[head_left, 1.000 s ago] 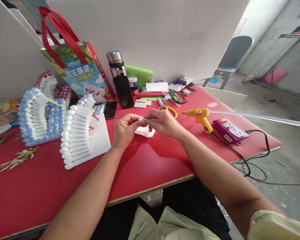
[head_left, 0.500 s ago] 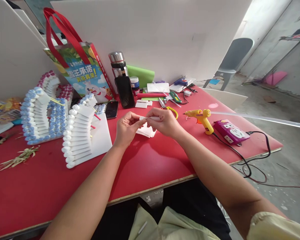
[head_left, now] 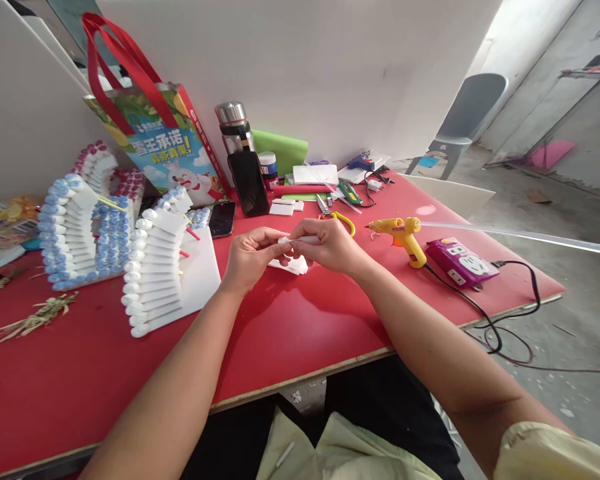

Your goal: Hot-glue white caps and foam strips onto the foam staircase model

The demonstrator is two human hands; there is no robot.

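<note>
My left hand (head_left: 253,257) and my right hand (head_left: 327,245) meet above the red table (head_left: 290,327), both pinching a small white rolled paper piece (head_left: 293,240) between their fingertips. Under the hands lies a small stack of white paper strips (head_left: 293,266). To the left stands a white craft model of stepped rolled tubes (head_left: 157,270) on a white sheet. A yellow hot glue gun (head_left: 400,235) rests to the right of my right hand, its nozzle pointing left.
A blue-and-white tube model (head_left: 80,233) and a red-handled shopping bag (head_left: 165,143) stand at the left rear. A steel flask (head_left: 234,127), two phones (head_left: 250,183), scissors (head_left: 337,217) and a purple power strip (head_left: 460,262) with cable sit nearby. A grey chair (head_left: 463,117) stands beyond.
Both hands have dipped slightly lower toward the paper stack, still working the same white roll. Nothing else has moved.
</note>
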